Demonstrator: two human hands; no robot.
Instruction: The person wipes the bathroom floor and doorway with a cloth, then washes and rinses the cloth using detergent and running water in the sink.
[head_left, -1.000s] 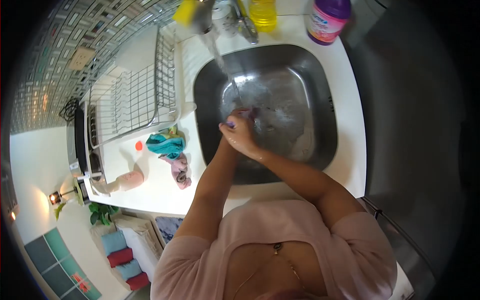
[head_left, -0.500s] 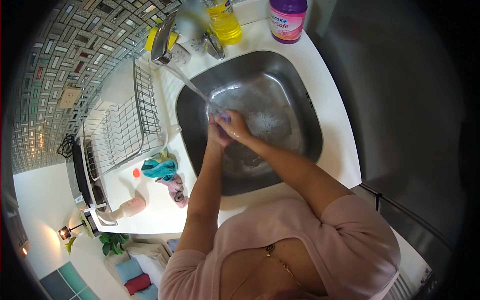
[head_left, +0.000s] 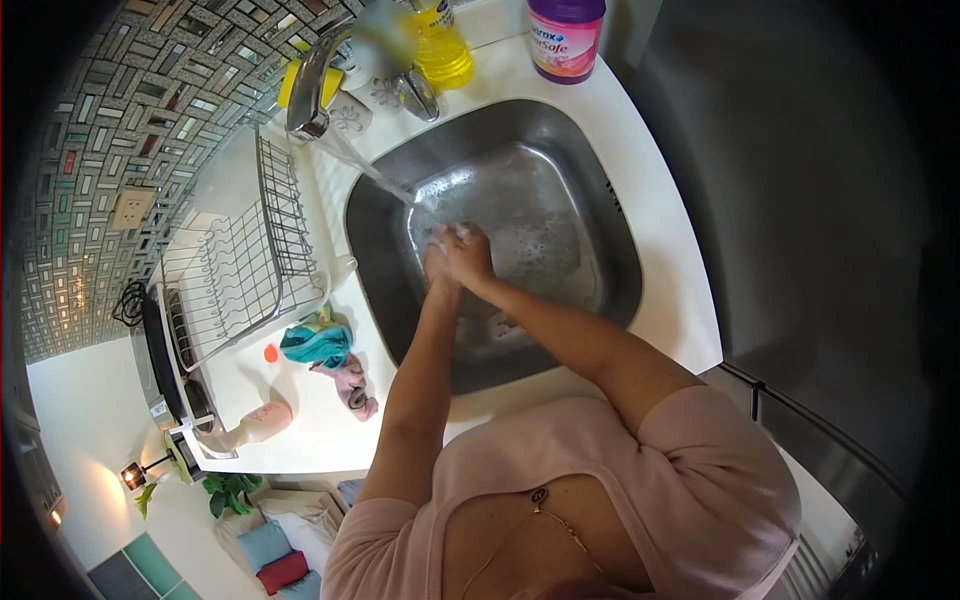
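Both hands are pressed together over the left part of the steel sink [head_left: 540, 345], under the running water [head_left: 370, 172] from the faucet [head_left: 312, 90]. My left hand [head_left: 436, 264] is closed and partly covered by the other. My right hand [head_left: 470, 258] has its fingers curled inward beside it. Something small and pale shows between the fingers, too hidden to name. Suds and water lie on the sink bottom.
Left of the sink are a wire dish rack [head_left: 240, 270], a teal cloth [head_left: 318, 344], a pink cloth [head_left: 350, 388] and a pinkish bottle [head_left: 265, 422]. Behind it stand a yellow bottle [head_left: 443, 58] and a purple-capped container [head_left: 565, 42].
The view has shifted and turned, so the faucet now shows fully. My hands have gone from crossed at the wrists to side by side, and the purple bit seen between them earlier no longer shows.
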